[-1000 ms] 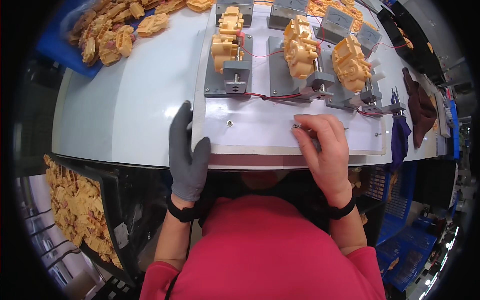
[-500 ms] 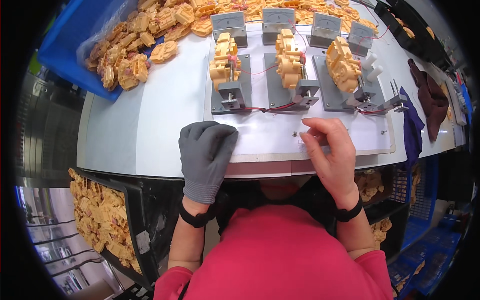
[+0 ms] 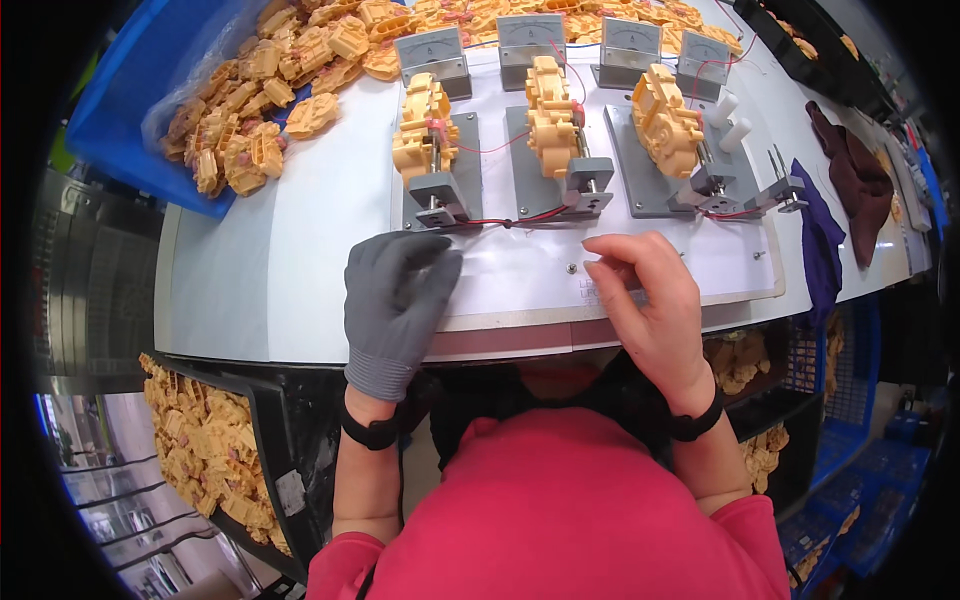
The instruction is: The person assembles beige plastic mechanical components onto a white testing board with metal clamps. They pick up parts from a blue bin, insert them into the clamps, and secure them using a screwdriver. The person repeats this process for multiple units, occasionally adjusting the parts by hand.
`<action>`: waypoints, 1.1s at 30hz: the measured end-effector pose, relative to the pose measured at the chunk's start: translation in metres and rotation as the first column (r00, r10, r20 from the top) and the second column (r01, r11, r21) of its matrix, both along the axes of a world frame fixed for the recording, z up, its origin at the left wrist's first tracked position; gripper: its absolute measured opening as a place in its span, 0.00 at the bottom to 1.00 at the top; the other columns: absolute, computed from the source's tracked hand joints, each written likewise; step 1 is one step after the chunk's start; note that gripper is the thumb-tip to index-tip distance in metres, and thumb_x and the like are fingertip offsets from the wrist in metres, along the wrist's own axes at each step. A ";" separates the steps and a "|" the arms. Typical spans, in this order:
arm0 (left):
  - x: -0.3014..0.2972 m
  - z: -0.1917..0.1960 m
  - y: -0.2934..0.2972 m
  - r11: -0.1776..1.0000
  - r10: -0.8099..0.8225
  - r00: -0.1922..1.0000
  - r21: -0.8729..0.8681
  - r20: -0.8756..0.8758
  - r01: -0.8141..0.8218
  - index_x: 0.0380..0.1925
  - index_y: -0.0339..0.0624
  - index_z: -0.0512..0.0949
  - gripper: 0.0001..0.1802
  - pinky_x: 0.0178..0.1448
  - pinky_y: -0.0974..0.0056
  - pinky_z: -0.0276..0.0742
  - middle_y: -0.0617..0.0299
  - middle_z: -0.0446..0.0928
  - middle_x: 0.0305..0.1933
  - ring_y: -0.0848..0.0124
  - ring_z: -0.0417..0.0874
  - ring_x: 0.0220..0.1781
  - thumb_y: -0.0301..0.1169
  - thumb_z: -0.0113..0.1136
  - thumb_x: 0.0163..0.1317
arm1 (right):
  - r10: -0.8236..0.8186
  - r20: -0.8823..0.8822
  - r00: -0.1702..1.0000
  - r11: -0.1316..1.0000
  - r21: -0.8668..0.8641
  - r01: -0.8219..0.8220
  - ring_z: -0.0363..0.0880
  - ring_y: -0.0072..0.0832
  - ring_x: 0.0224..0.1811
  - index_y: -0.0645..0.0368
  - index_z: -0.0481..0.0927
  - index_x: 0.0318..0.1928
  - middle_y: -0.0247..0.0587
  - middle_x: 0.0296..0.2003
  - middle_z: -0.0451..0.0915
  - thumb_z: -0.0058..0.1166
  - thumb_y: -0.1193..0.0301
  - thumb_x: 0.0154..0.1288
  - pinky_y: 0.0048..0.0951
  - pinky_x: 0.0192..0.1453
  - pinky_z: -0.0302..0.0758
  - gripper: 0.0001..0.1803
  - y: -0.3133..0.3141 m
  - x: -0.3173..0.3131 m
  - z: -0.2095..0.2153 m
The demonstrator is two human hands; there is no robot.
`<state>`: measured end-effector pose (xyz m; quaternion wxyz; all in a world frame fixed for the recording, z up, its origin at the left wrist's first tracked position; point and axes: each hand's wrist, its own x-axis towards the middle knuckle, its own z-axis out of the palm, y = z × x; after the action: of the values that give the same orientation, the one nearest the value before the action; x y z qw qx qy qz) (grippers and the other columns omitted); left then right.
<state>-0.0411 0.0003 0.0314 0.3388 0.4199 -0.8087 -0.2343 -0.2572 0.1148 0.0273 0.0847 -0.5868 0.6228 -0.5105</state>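
Note:
My left hand (image 3: 393, 308), in a grey knitted glove, hovers over the front of the white board (image 3: 510, 285). Its fingers curve with a gap from the thumb, and nothing shows between them. Bare and likewise empty, my right hand (image 3: 655, 305) is to the right, thumb and forefinger apart. Beyond my hands, three grey test fixtures stand in a row. Each carries a yellow plastic housing: the left one (image 3: 420, 125), the middle one (image 3: 550, 115) and the right one (image 3: 665, 120). Neither hand touches them. Red wires (image 3: 535, 217) link the fixtures' front clamps.
Several analog meters (image 3: 531, 45) line the back of the board. Yellow housings heap behind them and spill from a blue bin (image 3: 110, 130) at left. White posts (image 3: 735, 134), a pronged metal bracket (image 3: 785, 190) and dark cloths (image 3: 850, 180) lie right. A black crate (image 3: 270, 440) stands below left.
My left hand's fingers have parted from its thumb, widening the gap. My right hand has kept nearly the same pose. The bench has shifted slightly left in the view.

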 end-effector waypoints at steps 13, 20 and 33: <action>0.000 -0.009 0.010 0.994 0.006 0.999 -0.112 0.045 -0.001 0.35 0.44 0.83 0.07 0.61 0.57 0.66 0.61 0.80 0.42 0.59 0.75 0.53 0.29 0.69 0.56 | -0.015 -0.134 0.991 1.000 0.016 0.017 0.75 0.34 0.32 0.58 0.81 0.40 0.36 0.30 0.78 0.64 0.78 0.58 0.34 0.39 0.70 0.09 -0.003 0.001 -0.004; 0.001 -0.007 0.009 0.994 0.002 0.998 -0.105 0.055 0.004 0.35 0.44 0.83 0.06 0.59 0.57 0.66 0.60 0.79 0.41 0.58 0.75 0.51 0.28 0.68 0.57 | -0.021 -0.155 0.988 0.998 0.049 0.028 0.76 0.36 0.33 0.57 0.81 0.40 0.37 0.30 0.78 0.64 0.77 0.58 0.34 0.40 0.70 0.09 -0.002 0.003 -0.003; 0.000 -0.018 0.015 0.999 0.028 0.999 0.018 -0.034 -0.027 0.39 0.38 0.79 0.07 0.62 0.54 0.66 0.55 0.75 0.47 0.56 0.72 0.56 0.24 0.64 0.60 | -0.015 -0.218 0.976 0.999 -0.046 0.005 0.76 0.35 0.35 0.56 0.79 0.38 0.37 0.31 0.76 0.62 0.74 0.60 0.35 0.42 0.70 0.06 -0.004 -0.003 -0.006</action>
<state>-0.0406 0.0150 0.0132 0.3522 0.4298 -0.7948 -0.2439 -0.2602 0.1105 0.0210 0.0000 -0.6381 0.6194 -0.4574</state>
